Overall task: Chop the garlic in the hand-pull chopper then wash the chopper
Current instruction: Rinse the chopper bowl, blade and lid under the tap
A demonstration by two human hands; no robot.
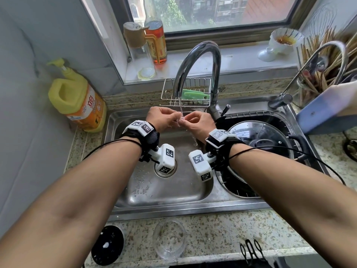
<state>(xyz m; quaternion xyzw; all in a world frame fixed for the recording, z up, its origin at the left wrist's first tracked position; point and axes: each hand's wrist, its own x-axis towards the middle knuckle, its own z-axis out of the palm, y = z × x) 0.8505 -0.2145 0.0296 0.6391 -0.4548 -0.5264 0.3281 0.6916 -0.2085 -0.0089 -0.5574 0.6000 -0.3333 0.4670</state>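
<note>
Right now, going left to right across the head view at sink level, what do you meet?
Yellow detergent bottle → left hand → water stream → right hand → glass pot lid → chopsticks.

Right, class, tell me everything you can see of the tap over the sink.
The tap is a shiny, chrome-looking gooseneck. It rises from a base at the back of the sink, between the two basins, and arches over the left basin, spout pointing down. A lever juts from its base. It is running: a thin stream falls onto a small pale thing pinched by the left hand and right hand. Neither hand touches it.
</note>
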